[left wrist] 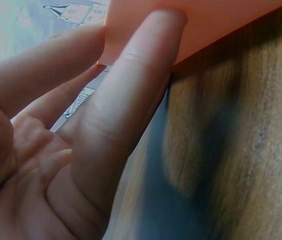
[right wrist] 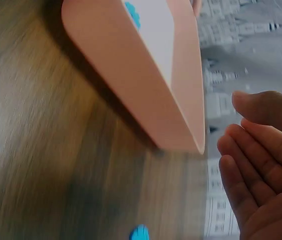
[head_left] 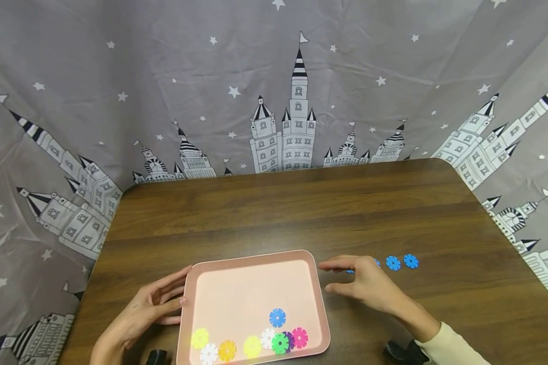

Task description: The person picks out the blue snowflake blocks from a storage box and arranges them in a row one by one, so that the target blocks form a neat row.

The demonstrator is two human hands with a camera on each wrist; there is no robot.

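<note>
**Tray flanked by both hands; blue discs lie behind the right hand**

Tray (head_left: 253,284), pink, on the surface (head_left: 274,213) near its front edge, long axis running 9 to 3 o'clock. Coloured discs clustered along the tray's near rim: yellow, white, orange, green, pink, plus one blue disc (head_left: 277,318) set slightly inward.

Left hand (head_left: 152,304) at the tray's 9 o'clock side, fingers straight and touching the left rim. Left wrist view confirms a fingertip (left wrist: 155,30) pressed flat against the tray edge (left wrist: 200,25); nothing gripped, nothing curled round the rim.

Right hand (head_left: 363,284) at the tray's 3 o'clock side, just beside the right rim but apart from it. Fingers loosely extended, pointing toward 9 o'clock, holding nothing. Right wrist view shows the palm (right wrist: 265,175) empty with a gap to the tray's corner (right wrist: 180,120).

Loose blue discs (head_left: 402,262) in a short row on the surface, at 3 o'clock from the tray, on the far side of the right hand and toward 1 o'clock from it. One disc partly hidden behind the fingers; count therefore uncertain. Row's axis parallel to the tray's long axis.

Right hand the nearer to the loose discs by a clear margin; left hand well apart from them, with the full tray between.
</note>
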